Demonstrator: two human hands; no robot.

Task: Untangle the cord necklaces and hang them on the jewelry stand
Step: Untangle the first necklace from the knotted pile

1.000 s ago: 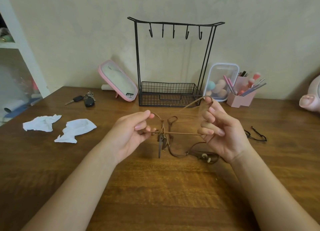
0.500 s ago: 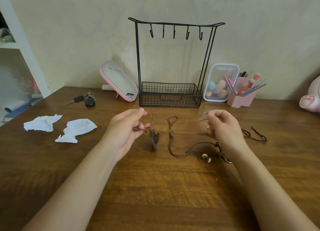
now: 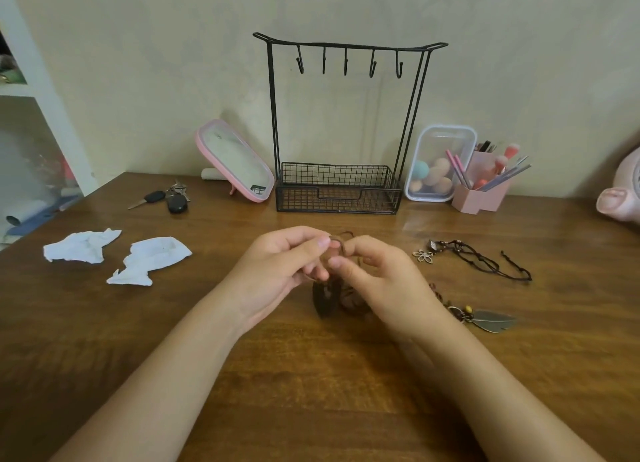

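Pinching brown cord necklace (image 3: 341,241) with left hand (image 3: 277,269) and right hand (image 3: 382,283), hands together above wooden counter (image 3: 311,392); dark pendant (image 3: 325,298) below blurred, rest of cord hidden. Five hooks (image 3: 345,63) on black wire jewelry stand (image 3: 337,193) behind. Two more at right: flower-pendant necklace (image 3: 481,260), leaf-pendant necklace (image 3: 491,321).

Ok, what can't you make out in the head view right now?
Head view:
Tangle in the brown cord: hidden by fingers of left hand and right hand pinching it.
The dark pendant beneath them: blurred.
Cord of the leaf necklace: runs behind the right wrist.
The pink object: cut off by right edge.
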